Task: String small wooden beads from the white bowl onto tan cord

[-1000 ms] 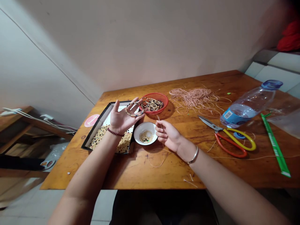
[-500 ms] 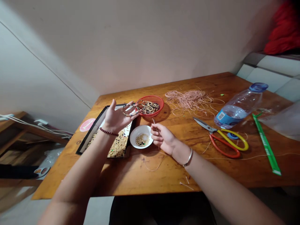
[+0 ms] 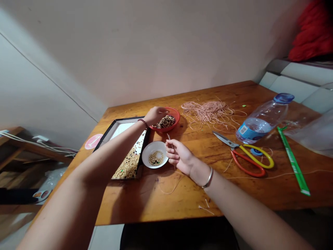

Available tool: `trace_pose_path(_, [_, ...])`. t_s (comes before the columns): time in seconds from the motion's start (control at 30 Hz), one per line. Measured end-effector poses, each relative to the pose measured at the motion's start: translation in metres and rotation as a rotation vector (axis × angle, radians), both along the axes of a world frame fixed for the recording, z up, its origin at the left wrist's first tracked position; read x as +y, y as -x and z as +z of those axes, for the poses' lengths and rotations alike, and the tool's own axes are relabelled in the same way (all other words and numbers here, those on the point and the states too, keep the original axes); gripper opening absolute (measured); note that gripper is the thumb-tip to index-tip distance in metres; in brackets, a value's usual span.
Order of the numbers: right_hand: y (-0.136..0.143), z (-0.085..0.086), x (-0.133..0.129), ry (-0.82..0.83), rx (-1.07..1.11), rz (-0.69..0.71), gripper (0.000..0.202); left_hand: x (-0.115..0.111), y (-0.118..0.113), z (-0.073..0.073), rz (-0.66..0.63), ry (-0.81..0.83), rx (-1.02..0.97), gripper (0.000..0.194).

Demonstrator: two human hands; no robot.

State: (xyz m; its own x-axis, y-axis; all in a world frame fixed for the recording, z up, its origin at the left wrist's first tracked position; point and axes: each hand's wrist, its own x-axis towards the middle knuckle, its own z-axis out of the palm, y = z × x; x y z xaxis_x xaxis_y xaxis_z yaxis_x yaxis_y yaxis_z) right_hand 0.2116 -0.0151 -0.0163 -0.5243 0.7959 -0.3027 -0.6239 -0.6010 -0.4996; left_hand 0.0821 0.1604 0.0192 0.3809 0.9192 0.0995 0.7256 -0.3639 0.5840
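The worktop carries everything. Left of centre in the frame, your left forearm crosses above the black tray; if it sinks, it may scatter the loose beads. At centre, your left hand is over the red basket; its fingers are partly hidden, so I cannot tell their state. Pressing the rim could tip it. The white bowl sits near your right hand, so a knock may spill it. There, the fingers are clamped on the thin cord, whose slack loop could tangle.
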Motion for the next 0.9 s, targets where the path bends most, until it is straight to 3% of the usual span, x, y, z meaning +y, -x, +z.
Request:
trace_pose_path(0.13, [0.0,0.003,-0.001,0.027,-0.001,0.005,0.016,0.002,-0.017,-0.01,-0.035,-0.052,0.224,0.016])
trace_pose_path(0.3, [0.0,0.006,0.0,0.021,-0.001,0.006,0.016,0.005,-0.032,-0.015,-0.001,-0.075,0.385,0.025])
trace_pose_path(0.47, [0.0,0.009,0.0,0.029,-0.008,-0.004,0.015,0.002,-0.039,-0.011,-0.004,-0.075,0.455,0.021])
trace_pose_path(0.7, [0.001,0.009,0.0,0.027,-0.001,-0.006,0.016,0.009,-0.04,-0.012,0.025,-0.018,0.374,0.025])
trace_pose_path(0.9, [0.001,0.007,0.003,0.02,0.012,-0.014,0.015,0.017,-0.038,-0.008,0.059,0.074,0.057,0.027])
